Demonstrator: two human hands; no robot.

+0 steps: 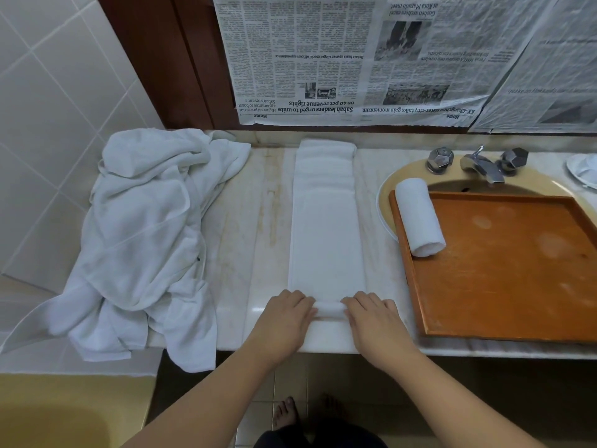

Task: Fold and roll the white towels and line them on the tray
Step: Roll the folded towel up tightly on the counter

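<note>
A white towel (326, 221), folded into a long narrow strip, lies flat on the marble counter and runs away from me. Its near end is curled into a small roll (329, 309). My left hand (286, 313) and my right hand (371, 313) sit side by side on that roll, fingers curled over it. An orange wooden tray (517, 270) rests across the sink at the right. One rolled white towel (418, 216) lies along the tray's left edge.
A heap of loose white towels (145, 240) covers the counter's left end and hangs over its front edge. A chrome tap with two knobs (478, 164) stands behind the tray. Newspaper (355, 59) covers the wall behind. A tiled wall is at the left.
</note>
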